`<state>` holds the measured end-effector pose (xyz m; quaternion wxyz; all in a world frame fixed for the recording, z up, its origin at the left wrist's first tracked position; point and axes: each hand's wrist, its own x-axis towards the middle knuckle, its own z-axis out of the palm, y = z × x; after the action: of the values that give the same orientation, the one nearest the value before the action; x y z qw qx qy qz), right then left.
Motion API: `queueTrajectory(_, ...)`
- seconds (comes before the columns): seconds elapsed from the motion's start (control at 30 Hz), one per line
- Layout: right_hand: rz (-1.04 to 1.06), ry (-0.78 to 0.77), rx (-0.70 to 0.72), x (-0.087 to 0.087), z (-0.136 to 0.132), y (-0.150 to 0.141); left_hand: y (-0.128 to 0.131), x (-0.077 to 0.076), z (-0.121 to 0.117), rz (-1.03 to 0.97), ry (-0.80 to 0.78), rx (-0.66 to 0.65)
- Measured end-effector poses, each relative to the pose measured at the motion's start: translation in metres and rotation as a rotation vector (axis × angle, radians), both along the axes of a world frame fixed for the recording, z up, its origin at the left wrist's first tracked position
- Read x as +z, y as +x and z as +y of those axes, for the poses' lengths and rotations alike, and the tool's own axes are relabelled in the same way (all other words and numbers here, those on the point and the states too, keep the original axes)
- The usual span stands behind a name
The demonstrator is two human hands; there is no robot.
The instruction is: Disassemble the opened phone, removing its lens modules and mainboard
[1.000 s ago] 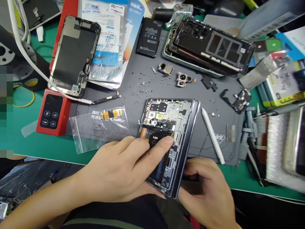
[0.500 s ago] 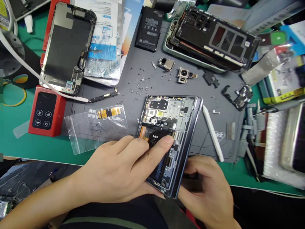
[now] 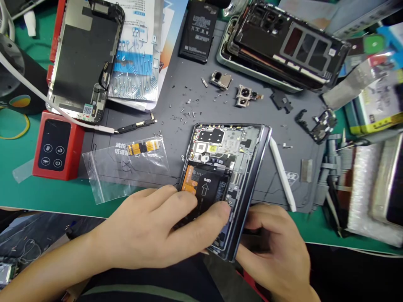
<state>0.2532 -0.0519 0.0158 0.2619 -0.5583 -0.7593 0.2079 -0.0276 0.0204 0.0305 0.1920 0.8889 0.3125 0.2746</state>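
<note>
An opened phone (image 3: 226, 159) lies tilted on the grey work mat (image 3: 176, 126), its back removed and its circuit boards showing. A black battery (image 3: 210, 188) with an arrow mark sits inside it. My left hand (image 3: 163, 230) lies across the lower part of the phone, fingers pressed on the battery. My right hand (image 3: 273, 247) grips the phone's lower right edge with curled fingers. A white plastic pry stick (image 3: 282, 174) rests just right of the phone.
A clear bag with an orange flex cable (image 3: 126, 165) lies to the left, next to a red device (image 3: 53, 144). Farther back are a phone screen frame (image 3: 85, 58), a loose battery (image 3: 197, 31), stacked phone shells (image 3: 283, 46), camera modules (image 3: 245, 96) and several tiny screws.
My left fingers have slid down the battery toward me, baring its arrow mark and orange label. The view has shifted slightly. My right hand keeps its grip.
</note>
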Motion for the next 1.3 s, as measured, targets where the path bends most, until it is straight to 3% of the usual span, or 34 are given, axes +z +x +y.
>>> queueTrajectory(1.3,-0.006,0.031,-0.005,0.0023,0.0039,-0.0052,-0.0047,-0.0022,-0.0039,0.005,0.017,-0.042)
